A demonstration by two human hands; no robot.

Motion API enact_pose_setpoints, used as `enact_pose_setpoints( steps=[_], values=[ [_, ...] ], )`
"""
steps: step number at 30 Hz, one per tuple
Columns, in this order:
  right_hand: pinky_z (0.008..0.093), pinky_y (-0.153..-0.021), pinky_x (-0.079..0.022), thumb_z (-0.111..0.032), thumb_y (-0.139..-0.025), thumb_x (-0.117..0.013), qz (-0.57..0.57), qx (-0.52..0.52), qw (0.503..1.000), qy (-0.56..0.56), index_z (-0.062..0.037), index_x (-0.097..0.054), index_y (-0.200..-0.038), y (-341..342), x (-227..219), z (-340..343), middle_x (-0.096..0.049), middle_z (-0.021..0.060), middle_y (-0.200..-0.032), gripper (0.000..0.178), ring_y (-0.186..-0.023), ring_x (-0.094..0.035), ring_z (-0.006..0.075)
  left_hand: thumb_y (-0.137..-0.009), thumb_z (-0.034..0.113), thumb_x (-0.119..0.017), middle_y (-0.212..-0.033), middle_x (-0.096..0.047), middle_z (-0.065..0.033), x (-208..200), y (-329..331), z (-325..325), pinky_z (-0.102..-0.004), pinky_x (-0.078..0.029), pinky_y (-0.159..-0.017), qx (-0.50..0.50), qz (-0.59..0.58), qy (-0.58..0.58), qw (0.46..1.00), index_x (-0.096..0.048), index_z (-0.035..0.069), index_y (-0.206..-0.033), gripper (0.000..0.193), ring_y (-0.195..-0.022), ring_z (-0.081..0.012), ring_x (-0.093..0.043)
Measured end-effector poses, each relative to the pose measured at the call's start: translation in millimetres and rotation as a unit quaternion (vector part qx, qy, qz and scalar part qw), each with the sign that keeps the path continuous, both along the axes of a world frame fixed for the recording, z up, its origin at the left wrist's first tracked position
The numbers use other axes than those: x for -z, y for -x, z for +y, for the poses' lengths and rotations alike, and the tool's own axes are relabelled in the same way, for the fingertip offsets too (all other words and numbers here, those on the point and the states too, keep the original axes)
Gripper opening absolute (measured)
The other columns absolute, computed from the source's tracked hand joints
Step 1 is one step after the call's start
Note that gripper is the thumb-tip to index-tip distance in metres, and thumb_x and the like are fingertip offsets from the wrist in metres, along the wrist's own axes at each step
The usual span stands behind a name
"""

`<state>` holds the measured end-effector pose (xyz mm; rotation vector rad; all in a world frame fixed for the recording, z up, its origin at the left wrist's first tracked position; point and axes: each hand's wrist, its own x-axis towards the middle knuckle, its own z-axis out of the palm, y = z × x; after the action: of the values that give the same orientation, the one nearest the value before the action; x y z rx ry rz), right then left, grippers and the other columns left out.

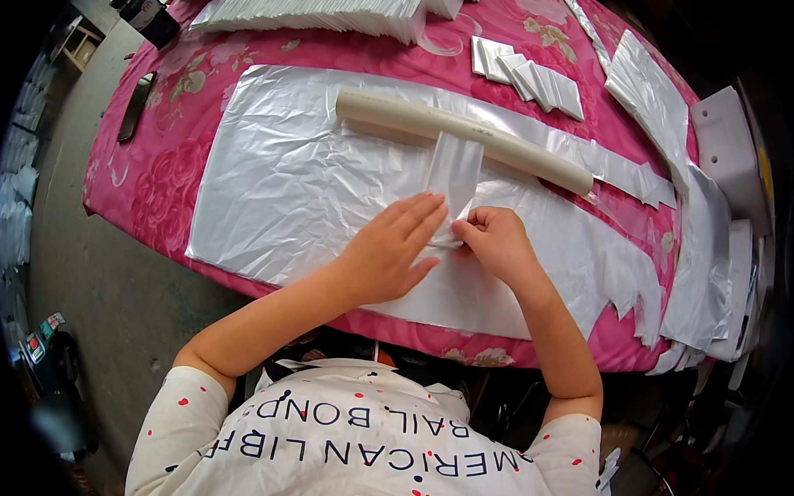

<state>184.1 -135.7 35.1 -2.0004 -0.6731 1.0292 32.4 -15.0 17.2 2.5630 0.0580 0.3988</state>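
A thin white plastic bag (458, 167), folded into a narrow strip, lies on a wide stack of flat white plastic bags (286, 174). My left hand (388, 252) rests flat along the strip's left side, fingers stretched out and nearly together. At its near right end, my right hand (496, 243) is closed, thumb and forefinger pinching the plastic. The strip's far end reaches a beige cardboard tube (462, 126), which lies slantwise across the stack. Part of the strip is hidden under my left fingers.
Pink floral cloth (159, 165) covers the table. Along the back runs a long row of folded white bags (309, 19). Several folded packets (530, 78) fan out at back right. A phone (137, 108) and dark jar (145, 16) stay left; a white box (729, 141) stands right.
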Motion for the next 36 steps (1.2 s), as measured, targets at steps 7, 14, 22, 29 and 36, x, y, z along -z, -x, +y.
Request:
enact_pose_setpoints(
  steps=[7, 14, 22, 29, 36],
  values=[
    [0.0266, -0.058, -0.047, -0.014, -0.077, -0.066, -0.032, 0.011, 0.999, 0.008, 0.0017, -0.061, -0.087, 5, 2, -4, -0.064, 0.0093, -0.073, 0.019, -0.068, -0.063, 0.0146, -0.084, 0.043, -0.051, -0.146, -0.019, -0.0197, 18, 2, -21, -0.0434, -0.014, -0.110, 0.004, 0.117, -0.105, 0.988, -0.025, -0.006, -0.137, 0.077, -0.137, -0.0314, -0.013],
    [0.0358, -0.091, -0.043, -0.015, -0.069, -0.071, -0.545, -0.135, 0.811, -0.165, -0.0045, -0.056, -0.115, 10, 17, -19, -0.054, 0.0118, -0.117, 0.049, -0.111, -0.049, 0.0277, -0.079, 0.039, -0.060, -0.143, -0.025, -0.0193, 14, -2, -12, -0.0420, -0.019, -0.109, 0.015, 0.097, -0.071, 0.993, -0.030, -0.006, -0.134, 0.077, -0.135, -0.0317, -0.021],
    [0.0354, -0.096, -0.041, -0.010, -0.071, -0.065, -0.433, -0.253, 0.847, -0.175, -0.0012, -0.056, -0.114, -19, 10, -9, -0.055, 0.0103, -0.122, 0.044, -0.115, -0.048, 0.0274, -0.071, 0.020, -0.063, -0.132, -0.041, -0.0174, 11, -8, -4, -0.0391, -0.033, -0.100, -0.003, 0.041, -0.129, 0.991, -0.041, -0.007, -0.125, 0.064, -0.121, -0.0303, -0.040],
    [0.0349, -0.091, -0.045, -0.002, -0.068, -0.059, -0.422, -0.221, 0.851, -0.221, -0.0015, -0.062, -0.102, -26, 18, -4, -0.061, 0.0091, -0.110, 0.034, -0.106, -0.054, 0.0272, -0.069, 0.008, -0.060, -0.118, -0.054, -0.0134, 16, -19, 11, -0.0355, -0.044, -0.087, 0.026, -0.024, -0.180, 0.983, -0.054, -0.004, -0.110, 0.043, -0.105, -0.0275, -0.053],
    [0.0372, -0.084, -0.049, -0.007, -0.069, -0.061, -0.480, -0.280, 0.776, -0.299, -0.0054, -0.064, -0.090, 2, 26, -23, -0.065, 0.0046, -0.094, 0.021, -0.086, -0.061, 0.0204, -0.066, 0.008, -0.063, -0.116, -0.057, -0.0115, 7, 19, 0, -0.0369, -0.046, -0.088, 0.127, -0.095, -0.068, 0.985, -0.057, 0.001, -0.108, 0.043, -0.102, -0.0243, -0.057]
  ],
)
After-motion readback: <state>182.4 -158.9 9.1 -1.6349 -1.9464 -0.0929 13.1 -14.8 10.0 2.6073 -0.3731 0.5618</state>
